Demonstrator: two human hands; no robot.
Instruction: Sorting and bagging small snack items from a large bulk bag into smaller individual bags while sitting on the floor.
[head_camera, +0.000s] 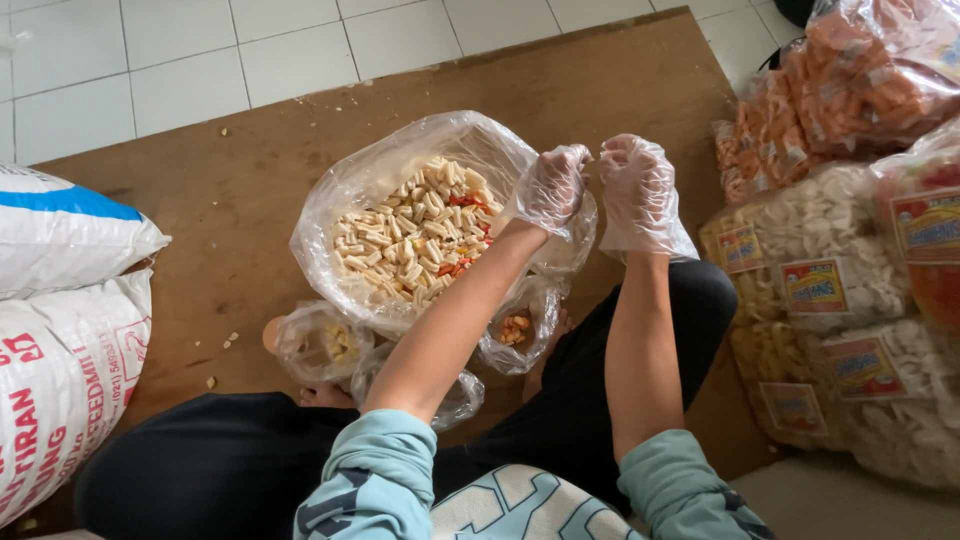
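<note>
A large clear plastic bag (345, 205) lies open on a brown board (250, 170), filled with pale stick-shaped crackers (410, 235) and a few red and orange pieces. My left hand (550, 188), in a thin clear plastic glove, is closed at the bag's right rim, gripping the plastic. My right hand (640, 190), also gloved, is closed just to its right; whether it holds the plastic is unclear. Smaller clear bags (320, 345) with a few snacks lie near my legs.
Two white woven sacks (60, 330) sit at the left. Stacked packets of white, yellow and orange crackers (850, 270) fill the right side. White floor tiles (200, 60) lie beyond the board. Crumbs dot the board.
</note>
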